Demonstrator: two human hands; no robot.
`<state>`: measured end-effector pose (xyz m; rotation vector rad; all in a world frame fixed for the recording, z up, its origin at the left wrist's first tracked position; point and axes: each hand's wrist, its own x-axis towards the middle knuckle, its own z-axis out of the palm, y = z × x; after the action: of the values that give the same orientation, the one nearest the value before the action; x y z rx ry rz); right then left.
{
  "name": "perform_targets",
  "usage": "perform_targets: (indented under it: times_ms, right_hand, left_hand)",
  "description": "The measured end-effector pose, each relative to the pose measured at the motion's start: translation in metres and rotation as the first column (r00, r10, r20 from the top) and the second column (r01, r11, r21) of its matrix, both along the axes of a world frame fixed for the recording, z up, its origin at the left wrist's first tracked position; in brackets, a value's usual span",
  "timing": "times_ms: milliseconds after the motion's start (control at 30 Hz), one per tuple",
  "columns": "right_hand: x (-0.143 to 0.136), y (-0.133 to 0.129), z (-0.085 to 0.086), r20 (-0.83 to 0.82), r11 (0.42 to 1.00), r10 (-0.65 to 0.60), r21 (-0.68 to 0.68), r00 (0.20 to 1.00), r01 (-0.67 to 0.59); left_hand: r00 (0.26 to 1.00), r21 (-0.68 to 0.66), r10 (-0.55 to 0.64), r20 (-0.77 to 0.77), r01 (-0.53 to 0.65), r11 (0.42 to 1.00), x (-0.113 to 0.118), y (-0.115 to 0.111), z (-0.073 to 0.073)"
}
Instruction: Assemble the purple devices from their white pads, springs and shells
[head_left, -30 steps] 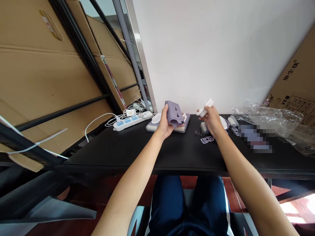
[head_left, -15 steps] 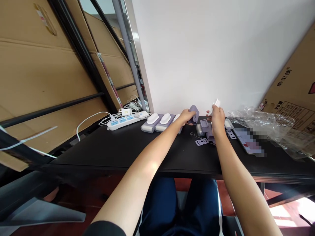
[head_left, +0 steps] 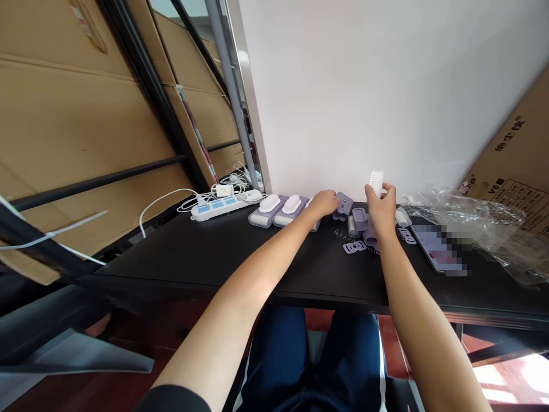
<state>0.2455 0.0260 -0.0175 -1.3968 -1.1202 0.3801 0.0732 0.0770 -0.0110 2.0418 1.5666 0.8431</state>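
My left hand (head_left: 322, 202) rests on the black table (head_left: 240, 252) near the wall, its fingers on a purple plastic casing (head_left: 343, 205) that lies on the tabletop. My right hand (head_left: 381, 210) is raised a little above the table and pinches a small white ribbed part (head_left: 376, 182) between thumb and fingers. Below that hand lie several small purple parts (head_left: 358, 218) and a flat purple clip (head_left: 354, 247). Two purple-and-white devices (head_left: 279, 208) sit side by side left of my left hand.
A white power strip (head_left: 218, 207) with cables lies at the table's back left. A blurred phone (head_left: 438, 252) and crumpled clear plastic bags (head_left: 476, 225) are on the right. Cardboard boxes (head_left: 68, 126) lean on a black rack at left; another box (head_left: 514, 160) stands at right.
My left hand carried the purple casing from the left devices to the right and set it down on the table. My right hand lifted the white part slightly higher.
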Motion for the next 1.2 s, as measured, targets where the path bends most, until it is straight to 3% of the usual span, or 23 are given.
perform_targets:
  times_ms: [100, 167, 200, 267, 367, 500, 700, 833, 967, 1067, 1133, 1200]
  right_hand:
    - [-0.004, -0.006, 0.004, 0.139, 0.999, -0.030, -0.032, 0.990, 0.035]
    - [-0.008, -0.009, 0.007, 0.272, 0.996, -0.047, -0.065, 0.961, 0.067]
    - [-0.010, -0.009, 0.009, 0.349, 0.992, -0.050, -0.088, 0.936, 0.086]
    - [-0.018, -0.007, 0.014, 0.503, 0.982, -0.036, -0.144, 0.863, 0.125]
    - [-0.037, 0.004, 0.022, 0.696, 0.954, 0.028, -0.233, 0.717, 0.189]
    - [-0.067, 0.025, 0.025, 0.825, 0.906, 0.121, -0.319, 0.552, 0.278]
    - [-0.086, 0.045, 0.014, 0.843, 0.830, 0.247, -0.438, 0.478, 0.345]
    - [-0.084, 0.044, 0.009, 0.850, 0.828, 0.237, -0.430, 0.471, 0.360]
    - [-0.078, 0.034, 0.010, 0.855, 0.878, 0.160, -0.351, 0.492, 0.325]
    - [-0.074, 0.017, 0.010, 0.839, 0.954, 0.021, -0.180, 0.544, 0.241]
    - [-0.073, 0.003, 0.009, 0.800, 0.990, -0.031, -0.059, 0.600, 0.129]
    - [-0.073, -0.010, 0.008, 0.747, 0.999, 0.019, 0.008, 0.665, -0.038]
  left_hand:
    - [0.999, 0.140, -0.009, -0.030, 0.013, 0.990, -0.024, -0.021, -0.004]
    - [0.986, 0.288, 0.079, -0.143, -0.035, 0.957, -0.036, -0.035, -0.011]
    - [0.973, 0.295, 0.127, -0.194, -0.066, 0.953, -0.040, -0.041, -0.015]
    - [0.939, 0.245, 0.172, -0.298, -0.099, 0.965, -0.044, -0.049, -0.022]
    - [0.907, 0.150, 0.141, -0.398, -0.087, 0.985, -0.041, -0.055, -0.028]
    - [0.904, 0.151, 0.136, -0.406, -0.081, 0.985, -0.037, -0.061, -0.030]
    - [0.924, 0.111, 0.069, -0.376, -0.030, 0.993, -0.040, -0.074, -0.029]
    - [0.937, 0.019, 0.108, -0.333, -0.107, 0.994, -0.036, -0.081, -0.027]
    - [0.971, -0.035, 0.113, -0.210, -0.123, 0.992, -0.039, -0.080, -0.022]
    - [0.992, -0.040, 0.118, 0.036, -0.117, 0.992, -0.055, -0.071, -0.014]
    - [0.944, -0.059, 0.116, 0.309, -0.103, 0.993, -0.067, -0.062, -0.009]
    - [0.811, -0.044, 0.063, 0.582, -0.046, 0.998, -0.078, -0.055, -0.007]
